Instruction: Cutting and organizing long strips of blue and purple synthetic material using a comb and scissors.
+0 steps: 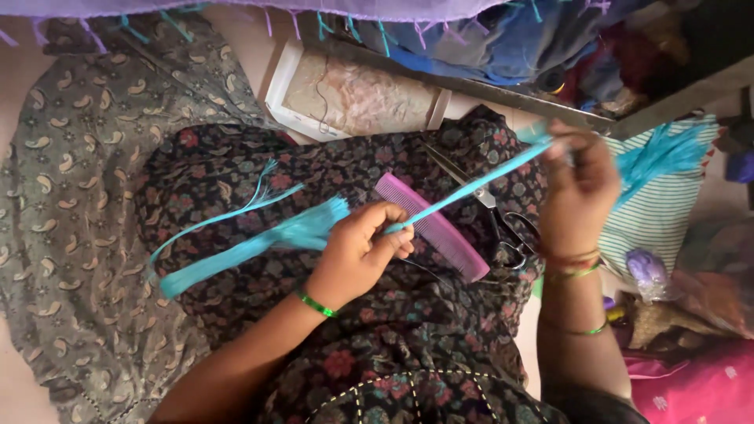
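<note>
My left hand [357, 253] pinches a bundle of turquoise threads [471, 187] at its lower end, above my lap. My right hand [577, 188] grips the same bundle at its upper end, so the strand runs taut and slanted between both hands. A loose turquoise tassel [251, 243] fans out to the left of my left hand on dark floral cloth [236, 169]. Under the strand lies a pink comb [440, 228], with a pair of scissors [495, 216] just right of it. More turquoise thread [664, 153] spreads out behind my right hand.
A grey paisley cloth [71, 212] covers the floor at left. A white-framed board [353, 98] lies at the top centre. A striped cushion [667, 212], a purple-wrapped object [648, 271] and pink fabric [695, 389] sit at right. Purple fringed fabric [236, 8] hangs along the top.
</note>
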